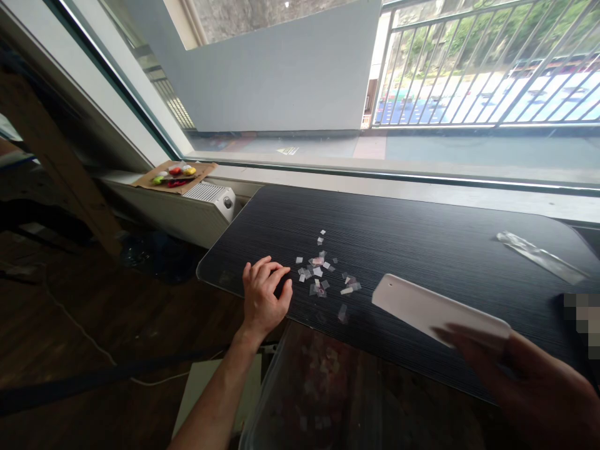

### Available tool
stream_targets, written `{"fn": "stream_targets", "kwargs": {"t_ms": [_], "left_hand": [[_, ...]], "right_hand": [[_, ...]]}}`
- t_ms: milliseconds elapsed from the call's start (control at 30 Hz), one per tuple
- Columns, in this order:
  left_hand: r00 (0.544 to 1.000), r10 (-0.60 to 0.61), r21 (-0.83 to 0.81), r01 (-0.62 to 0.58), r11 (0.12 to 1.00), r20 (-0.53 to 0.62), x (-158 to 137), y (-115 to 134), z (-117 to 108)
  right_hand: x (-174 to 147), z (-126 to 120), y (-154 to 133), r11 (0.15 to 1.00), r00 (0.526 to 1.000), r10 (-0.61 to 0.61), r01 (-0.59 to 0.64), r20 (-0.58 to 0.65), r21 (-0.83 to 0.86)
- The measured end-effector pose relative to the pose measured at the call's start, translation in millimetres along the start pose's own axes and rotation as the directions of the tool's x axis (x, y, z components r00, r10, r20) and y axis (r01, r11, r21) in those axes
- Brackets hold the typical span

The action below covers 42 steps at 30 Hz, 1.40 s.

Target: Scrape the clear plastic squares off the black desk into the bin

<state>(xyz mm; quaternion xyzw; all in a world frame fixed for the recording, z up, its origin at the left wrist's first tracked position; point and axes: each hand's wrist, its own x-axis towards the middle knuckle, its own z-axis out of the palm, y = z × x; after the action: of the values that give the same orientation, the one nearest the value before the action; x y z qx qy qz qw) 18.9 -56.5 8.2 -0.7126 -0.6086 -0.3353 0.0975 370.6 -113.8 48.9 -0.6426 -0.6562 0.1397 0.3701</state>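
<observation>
My left hand (265,294) rests at the near left edge of the dark table, its fingers loosely curved and apart, with nothing in them. Just right of its fingertips lie many small white and clear squares (317,272), scattered in a loose cluster. My right hand (534,387), dark and partly blurred, grips the near end of a long, pale pinkish plate-like piece (431,306) with rounded corners and a small hole. This piece is tilted above the right part of the table. What it is for cannot be told.
The dark wood-grain table (398,225) stands against a window. At its right lies a crumpled clear plastic strip (539,256). Below the near edge is a clear plastic bin (262,412) with small pieces inside. Cardboard with colourful items (175,175) sits on the sill, left of a radiator (215,203).
</observation>
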Motion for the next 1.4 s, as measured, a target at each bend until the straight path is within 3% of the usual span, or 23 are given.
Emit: {"fn": "stream_targets", "kwargs": {"t_ms": [267,367,500,733,833,1133,1233,1300,1400], "left_hand": [[1.000,-0.008,0.009,0.008,1.000,0.004,0,-1,2],[1.000,-0.002,0.012,0.002,1.000,0.002,0,-1,1],[1.000,0.018,0.021,-0.017,1.000,-0.012,0,-1,1],[0.999,0.038,0.030,-0.038,0.999,-0.019,0,-4,2],[0.999,0.040,0.027,-0.039,0.999,-0.025,1,-5,2],[1.000,0.020,-0.010,-0.020,1.000,-0.018,1,-7,3],[0.999,0.034,-0.002,-0.034,0.999,-0.025,1,-7,3],[0.999,0.040,0.002,-0.040,0.999,-0.030,1,-7,3],[0.998,0.051,0.008,-0.051,0.999,-0.036,1,-7,4]], "right_hand": [[22,28,-29,0.986,0.989,-0.061,0.039,0.132,0.159],[16,10,-24,0.986,0.991,-0.001,-0.022,0.137,0.164],[9,-21,-16,0.989,0.990,0.139,-0.140,0.023,0.045],[5,-38,-15,0.959,0.959,0.283,-0.283,0.003,0.001],[3,-44,-14,0.952,0.954,0.298,-0.299,-0.026,-0.070],[0,-45,-13,0.970,0.969,0.241,-0.242,-0.057,-0.026],[2,-51,-8,0.970,0.971,0.240,-0.240,-0.016,-0.028],[3,-58,-3,0.966,0.968,0.251,-0.250,0.014,-0.066],[2,-63,-1,0.936,0.954,0.288,-0.298,-0.077,-0.186]]}}
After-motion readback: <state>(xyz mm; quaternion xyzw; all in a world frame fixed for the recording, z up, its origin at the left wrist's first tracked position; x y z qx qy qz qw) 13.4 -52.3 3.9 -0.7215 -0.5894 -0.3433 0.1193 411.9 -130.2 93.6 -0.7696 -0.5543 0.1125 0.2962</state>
